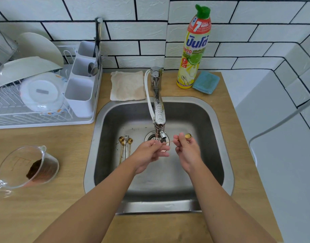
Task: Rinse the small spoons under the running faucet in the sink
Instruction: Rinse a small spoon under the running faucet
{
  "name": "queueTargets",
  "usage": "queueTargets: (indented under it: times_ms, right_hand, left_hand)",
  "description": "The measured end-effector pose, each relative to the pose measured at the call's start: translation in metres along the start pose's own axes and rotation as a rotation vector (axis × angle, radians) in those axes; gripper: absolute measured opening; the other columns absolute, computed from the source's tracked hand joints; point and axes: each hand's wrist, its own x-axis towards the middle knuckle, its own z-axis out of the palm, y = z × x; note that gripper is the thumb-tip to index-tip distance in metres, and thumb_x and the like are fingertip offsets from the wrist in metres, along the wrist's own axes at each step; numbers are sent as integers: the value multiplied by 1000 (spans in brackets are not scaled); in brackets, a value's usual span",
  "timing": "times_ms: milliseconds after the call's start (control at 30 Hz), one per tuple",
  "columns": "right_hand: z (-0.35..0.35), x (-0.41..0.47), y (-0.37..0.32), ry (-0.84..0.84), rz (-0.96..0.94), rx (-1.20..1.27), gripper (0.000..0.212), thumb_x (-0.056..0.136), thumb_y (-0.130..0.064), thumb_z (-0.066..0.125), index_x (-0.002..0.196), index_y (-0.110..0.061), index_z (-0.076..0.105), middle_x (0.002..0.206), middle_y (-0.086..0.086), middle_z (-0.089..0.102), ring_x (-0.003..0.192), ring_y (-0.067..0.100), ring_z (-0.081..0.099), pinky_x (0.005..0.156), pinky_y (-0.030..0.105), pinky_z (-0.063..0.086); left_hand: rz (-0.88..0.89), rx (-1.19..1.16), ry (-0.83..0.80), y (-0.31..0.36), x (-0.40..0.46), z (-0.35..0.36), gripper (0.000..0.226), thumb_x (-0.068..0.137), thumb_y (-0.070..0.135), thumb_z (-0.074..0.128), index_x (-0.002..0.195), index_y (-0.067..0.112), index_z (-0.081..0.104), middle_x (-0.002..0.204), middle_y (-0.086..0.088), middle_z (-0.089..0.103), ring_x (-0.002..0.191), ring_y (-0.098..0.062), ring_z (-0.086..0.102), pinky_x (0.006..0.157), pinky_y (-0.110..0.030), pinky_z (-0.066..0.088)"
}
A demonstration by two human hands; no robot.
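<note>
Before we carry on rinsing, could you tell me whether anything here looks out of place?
Yes: the glass measuring jug lies tipped on its side on the counter left of the sink, brown residue inside.

We see a bright, even, diffuse light with soft, faint shadows; dull sheen lies on the steel sink [219, 120] and sharper glints on the faucet [158, 109]; wide-angle distortion bows the wall tiles [150, 30] and worktop [45, 199] edges; the corners look soft; slight blur at the hands.
</note>
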Motion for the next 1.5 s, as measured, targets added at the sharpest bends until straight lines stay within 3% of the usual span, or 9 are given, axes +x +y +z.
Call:
queueTargets:
  times_ms: [67, 233, 467, 700, 800, 900, 1133, 1333, 1500]
  right_hand:
    - [-2, 2, -2, -8, 10, 16, 8, 106, -19, 56, 98, -18, 59, 93, -2, 75, 68, -1, 69, 66, 20, 45]
    - [-1, 0, 1, -141, 35, -69, 8, 103, -16, 61, 108, -16, 67, 89, -3, 80, 80, 4, 75, 65, 16, 51]
    - [-1, 3, 8, -14, 49, -7, 7, 100, -17, 67, 95, -14, 70, 85, -2, 81, 82, 4, 77, 58, 14, 52]
    - [5, 0, 9, -32, 61, -24, 24, 94, -23, 75, 71, -17, 80, 84, 1, 80, 65, 2, 71, 47, 13, 41]
    - [4, 0, 6, -24, 46, -60, 19, 92, -23, 77, 74, -17, 80, 89, 2, 81, 64, 2, 68, 49, 14, 42]
    - [2, 1, 3, 4, 32, -94, 10, 93, -24, 76, 86, -18, 77, 92, 1, 81, 71, 4, 68, 60, 21, 42]
    - [9, -2, 7, -45, 36, -192, 15, 98, -27, 70, 88, -18, 76, 83, -7, 79, 63, 0, 66, 60, 21, 38]
    - [13, -6, 20, -179, 23, -308, 8, 95, -18, 74, 89, -15, 79, 82, -5, 75, 52, 4, 45, 50, 15, 39]
    - [12, -3, 19, -139, -6, -303, 10, 94, -16, 73, 88, -12, 80, 89, -1, 79, 49, 3, 41, 49, 13, 39]
  left_hand:
    - [-79, -151, -69, 0, -1, -4, 20, 107, 27, 50, 110, 15, 66, 96, 3, 78, 86, -16, 77, 69, -27, 44]
    - [-119, 94, 210, -3, 1, -1, 36, 98, 48, 61, 84, 15, 65, 51, 6, 51, 45, -10, 56, 54, -24, 44]
    - [400, 917, 171, -17, -3, -4, 26, 106, 32, 47, 94, 19, 66, 81, 8, 57, 66, -4, 57, 66, -25, 42]
    - [162, 447, 291, -9, -5, 0, 61, 92, 62, 60, 46, 23, 63, 43, 4, 51, 40, -10, 46, 48, -21, 41]
    - [90, 238, 107, -9, -6, -3, 39, 102, 48, 54, 87, 19, 77, 65, 2, 66, 49, -12, 53, 59, -23, 47]
    - [56, 190, -76, -11, -7, -11, 26, 108, 30, 45, 124, 21, 64, 92, 3, 77, 68, -13, 68, 81, -28, 48]
    - [117, 468, 97, -3, -13, -2, 46, 102, 52, 47, 76, 17, 64, 47, 6, 47, 41, -9, 40, 40, -22, 34]
    - [51, 271, 38, 0, -21, -5, 32, 108, 34, 37, 100, 11, 58, 67, 3, 47, 47, -6, 38, 46, -18, 35]
    - [52, 463, -92, 0, -37, -13, 31, 109, 24, 32, 96, 9, 56, 68, -1, 53, 48, -13, 45, 50, -22, 41]
